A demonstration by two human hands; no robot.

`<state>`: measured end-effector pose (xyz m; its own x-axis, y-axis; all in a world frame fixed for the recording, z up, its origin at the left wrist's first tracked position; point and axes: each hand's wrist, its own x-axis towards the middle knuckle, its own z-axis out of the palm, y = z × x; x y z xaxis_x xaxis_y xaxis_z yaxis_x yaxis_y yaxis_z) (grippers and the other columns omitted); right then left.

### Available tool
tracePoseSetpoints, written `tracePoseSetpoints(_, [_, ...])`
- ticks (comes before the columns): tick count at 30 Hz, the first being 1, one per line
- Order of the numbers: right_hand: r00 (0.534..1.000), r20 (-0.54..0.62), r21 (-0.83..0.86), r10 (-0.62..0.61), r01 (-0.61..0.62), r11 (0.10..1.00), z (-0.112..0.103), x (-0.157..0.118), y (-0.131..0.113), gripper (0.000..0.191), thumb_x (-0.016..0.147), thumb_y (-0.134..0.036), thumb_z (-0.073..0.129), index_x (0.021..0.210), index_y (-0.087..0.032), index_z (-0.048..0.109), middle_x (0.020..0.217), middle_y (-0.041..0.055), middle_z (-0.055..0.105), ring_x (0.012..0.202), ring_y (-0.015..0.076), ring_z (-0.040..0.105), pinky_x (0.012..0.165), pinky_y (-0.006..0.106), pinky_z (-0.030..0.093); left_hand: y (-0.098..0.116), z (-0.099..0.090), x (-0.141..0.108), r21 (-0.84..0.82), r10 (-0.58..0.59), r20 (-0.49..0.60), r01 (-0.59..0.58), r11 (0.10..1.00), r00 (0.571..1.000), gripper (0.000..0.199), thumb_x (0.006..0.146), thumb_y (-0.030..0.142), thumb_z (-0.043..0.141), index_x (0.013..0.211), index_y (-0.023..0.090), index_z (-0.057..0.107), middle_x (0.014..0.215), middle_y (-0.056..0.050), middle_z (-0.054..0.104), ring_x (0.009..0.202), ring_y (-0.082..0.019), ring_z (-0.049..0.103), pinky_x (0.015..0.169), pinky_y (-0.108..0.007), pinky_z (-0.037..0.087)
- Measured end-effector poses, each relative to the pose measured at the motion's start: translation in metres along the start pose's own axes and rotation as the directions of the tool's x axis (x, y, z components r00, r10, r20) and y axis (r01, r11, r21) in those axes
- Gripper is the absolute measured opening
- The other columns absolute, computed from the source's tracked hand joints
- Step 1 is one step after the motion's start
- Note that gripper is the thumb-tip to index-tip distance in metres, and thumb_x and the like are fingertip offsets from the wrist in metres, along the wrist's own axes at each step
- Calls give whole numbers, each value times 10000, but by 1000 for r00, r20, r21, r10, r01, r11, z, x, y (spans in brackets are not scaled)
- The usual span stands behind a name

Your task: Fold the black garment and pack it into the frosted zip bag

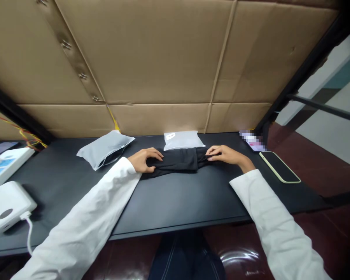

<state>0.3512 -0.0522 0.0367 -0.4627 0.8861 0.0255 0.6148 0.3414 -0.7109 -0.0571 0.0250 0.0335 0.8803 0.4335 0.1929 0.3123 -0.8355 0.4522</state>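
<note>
A piece of folded black cloth (177,160) lies on the dark tabletop in front of me. My left hand (146,159) holds its left end, with thumb and fingers curled around the fabric. At the other end, my right hand (225,154) pinches the cloth between thumb and fingers. Just behind the cloth lies a flat frosted plastic bag (183,140) with a small white label. To the left of my left hand rests a second frosted bag (103,147), its mouth gaping toward the right.
A phone with a pale green rim (280,167) lies at the right, near a pixelated item (253,140). On the left are a white device (10,208) with a cable and a white power strip (8,165). A cardboard wall (163,58) rises behind the table (186,206).
</note>
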Motion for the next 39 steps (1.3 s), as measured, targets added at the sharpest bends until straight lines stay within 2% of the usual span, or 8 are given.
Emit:
tracePoseSetpoints(12, [1000,-12,31,18,-18,999,-1,-2,-7,312,734,-508,751,848,-222,799,1078,61,716,1017,246,639,972,378,440,17,-9,-8,246,-127,36,115,963,991,538,596,128,642,1125,199,706,1178,-80,670,1081,-263,635,918,-318,514])
tracePoseSetpoints(16, [983,169,157,67,-94,983,-8,-12,-20,365,721,-520,754,864,-185,789,969,49,742,942,241,647,897,351,474,25,-20,-13,-59,-128,53,131,990,990,231,677,187,658,891,174,744,834,-39,722,765,-173,657,739,-252,508])
tracePoseSetpoints(19, [954,284,295,96,-183,938,-9,-17,-26,405,705,-508,769,908,-157,783,900,52,748,873,233,657,844,347,494,30,-24,-16,-490,-207,-2,180,853,978,188,706,325,733,760,146,716,686,-26,687,621,-134,613,611,-224,476])
tracePoseSetpoints(21, [964,233,401,126,-213,891,-5,-16,-25,412,690,-488,788,929,-153,776,899,60,750,838,225,659,820,348,497,30,-21,-14,-703,-382,-100,206,681,919,263,648,367,800,712,141,683,627,-11,658,567,-124,592,550,-214,451])
tracePoseSetpoints(26, [969,-94,435,229,-167,885,15,1,-12,356,683,-500,788,756,-160,706,748,-5,685,687,146,579,689,284,432,19,-5,1,-901,-786,-170,230,369,594,359,501,330,880,737,139,689,664,-10,697,607,-154,641,592,-243,508])
tracePoseSetpoints(30, [956,-140,393,257,-185,901,24,10,-3,368,684,-511,776,753,-159,694,740,-7,667,698,149,568,679,280,415,13,5,7,-914,-838,-127,267,307,530,396,454,306,893,749,118,708,671,-22,712,657,-184,665,642,-267,530])
tracePoseSetpoints(35, [955,-161,443,247,-154,883,18,6,-12,379,678,-485,794,877,-167,740,889,33,724,800,185,631,771,310,466,23,2,3,-913,-749,-176,179,368,638,377,530,331,890,811,139,727,746,-31,725,671,-167,659,659,-268,522])
tracePoseSetpoints(39, [990,-79,445,119,-72,892,3,-7,-24,379,684,-464,805,954,-200,768,1050,63,737,968,225,656,914,356,480,35,-12,-2,-818,-334,-216,17,574,917,259,613,367,867,691,165,725,673,-39,676,655,-162,620,669,-294,506])
